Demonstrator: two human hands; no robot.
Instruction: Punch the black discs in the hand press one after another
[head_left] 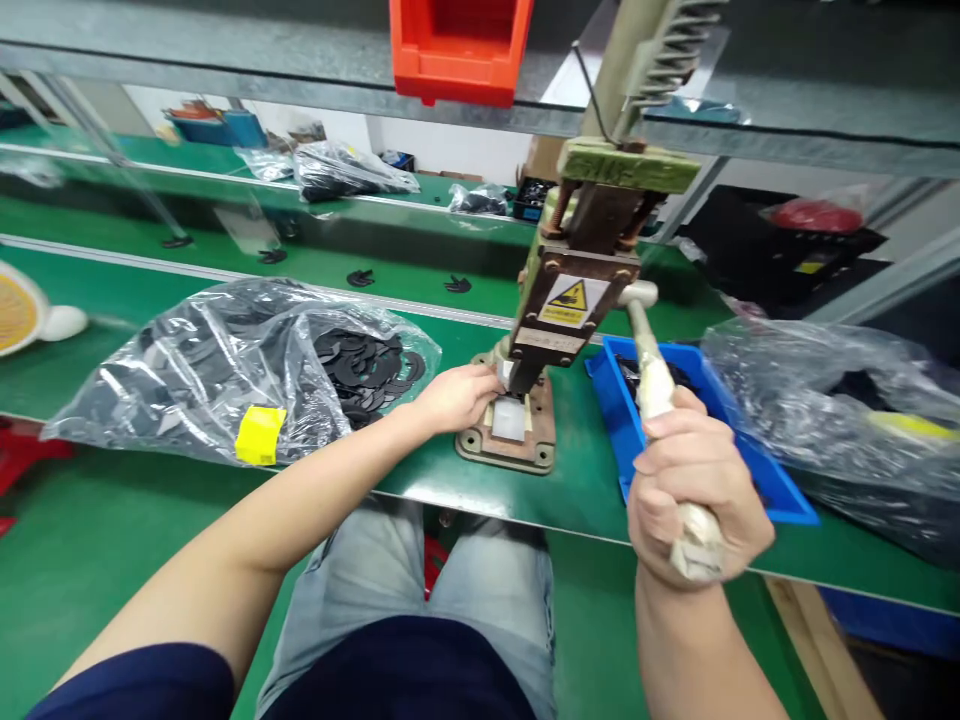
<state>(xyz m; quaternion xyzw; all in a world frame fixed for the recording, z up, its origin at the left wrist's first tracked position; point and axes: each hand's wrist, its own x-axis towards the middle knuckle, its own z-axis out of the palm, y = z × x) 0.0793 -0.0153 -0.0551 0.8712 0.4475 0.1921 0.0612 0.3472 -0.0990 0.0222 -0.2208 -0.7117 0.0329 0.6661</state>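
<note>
A green hand press (574,260) with a yellow warning label stands on the bench in front of me. Its lever handle (651,370), wrapped in pale tape, slopes down toward me, and my right hand (697,480) is closed around its lower end. My left hand (466,393) reaches in from the left, fingertips drawn together at the foot of the ram. What they hold there, if anything, is hidden. Just in front of the fingertips a light metal block (509,418) sits on the press base (537,455).
Left of the press lies a clear bag (225,370) of flat black parts. To the right are a blue bin (780,495) and another clear bag (847,400). Several black pieces (360,278) lie on the belt behind. An orange bin (461,75) sits on the overhead shelf.
</note>
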